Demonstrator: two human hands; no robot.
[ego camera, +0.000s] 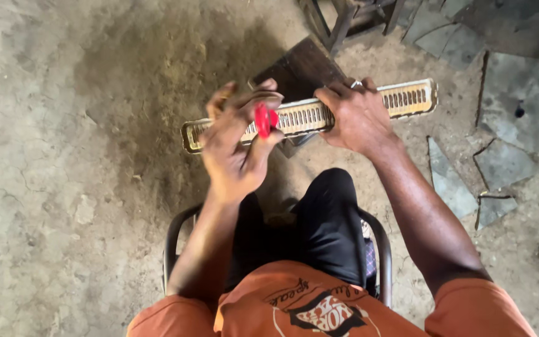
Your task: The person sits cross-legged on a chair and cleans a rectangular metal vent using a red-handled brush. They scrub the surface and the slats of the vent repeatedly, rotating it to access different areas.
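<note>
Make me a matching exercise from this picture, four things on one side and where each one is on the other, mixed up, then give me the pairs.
Things:
1. red tool
2. slotted strip
3. dark board
4. broken slabs

Places:
A. on the ground at the right
B. pinched in the left hand
C. under the strip, on the ground
D. gripped near its middle by the right hand

Pairs: 1-B, 2-D, 3-C, 4-A
</note>
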